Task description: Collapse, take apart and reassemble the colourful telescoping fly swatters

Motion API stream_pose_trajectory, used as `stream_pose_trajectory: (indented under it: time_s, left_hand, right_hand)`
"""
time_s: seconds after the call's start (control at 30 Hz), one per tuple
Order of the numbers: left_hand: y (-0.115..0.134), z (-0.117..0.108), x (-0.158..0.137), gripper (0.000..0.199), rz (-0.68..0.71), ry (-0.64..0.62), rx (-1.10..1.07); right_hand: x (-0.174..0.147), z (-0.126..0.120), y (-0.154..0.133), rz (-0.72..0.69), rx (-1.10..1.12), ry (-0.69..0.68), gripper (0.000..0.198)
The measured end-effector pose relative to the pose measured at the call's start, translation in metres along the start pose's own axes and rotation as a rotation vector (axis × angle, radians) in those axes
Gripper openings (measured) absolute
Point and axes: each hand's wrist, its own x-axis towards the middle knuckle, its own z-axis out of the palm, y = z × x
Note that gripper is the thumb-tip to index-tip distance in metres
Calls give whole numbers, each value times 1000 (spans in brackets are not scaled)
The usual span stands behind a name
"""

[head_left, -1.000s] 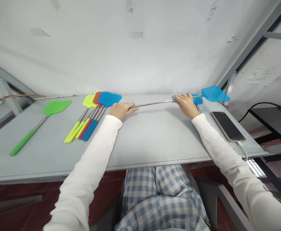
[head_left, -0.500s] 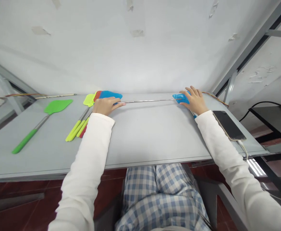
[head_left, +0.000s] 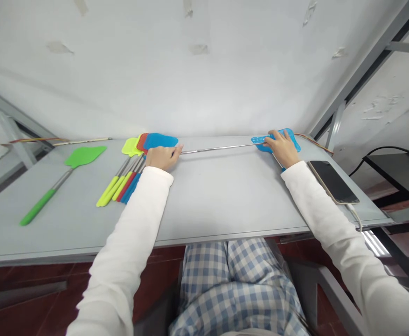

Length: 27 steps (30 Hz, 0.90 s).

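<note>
A fly swatter with a thin metal rod (head_left: pixel 218 148) stretches nearly level between my hands, just above the table. My left hand (head_left: pixel 162 157) is closed around its left end, hiding the handle. My right hand (head_left: pixel 283 148) pinches the other end, where the rod meets a blue swatter head (head_left: pixel 259 140). Under and behind the right fingers more blue mesh (head_left: pixel 293 137) shows, and a second rod (head_left: pixel 277 161) runs beneath the palm toward the wrist. Beside my left hand lies a row of fly swatters with yellow handles (head_left: pixel 109 190), a red handle (head_left: pixel 125 184) and blue handles (head_left: pixel 131 187).
A green fly swatter (head_left: pixel 85 155) lies apart at the left of the grey table (head_left: pixel 221 200). On the right rests a phone (head_left: pixel 333 182) with a white cable (head_left: pixel 355 215). A white wall (head_left: pixel 204 93) stands behind, with metal frame bars (head_left: pixel 365 65) at the side.
My left hand has shifted right and slightly down along with its end of the rod, uncovering blue handles. My right fingers have drawn in, and more blue mesh shows behind them.
</note>
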Motion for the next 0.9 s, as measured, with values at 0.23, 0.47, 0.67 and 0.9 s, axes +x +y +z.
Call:
stream_pose_trajectory:
  time_s: [0.23, 0.47, 0.67, 0.9]
  left_hand:
    - [59, -3, -7, 61, 40, 34, -80]
    - [73, -8, -16, 60, -72, 43, -162]
    - [54, -8, -6, 61, -6, 111, -132]
    - [24, -1, -1, 59, -70, 154, -131]
  right_hand:
    - [9, -14, -66, -172, 31, -28, 31]
    - [8, -22, -82, -154, 46, 28, 34]
    - [3, -21, -81, -170, 112, -86, 41]
    - [3, 2, -36, 269, 363, 152, 65]
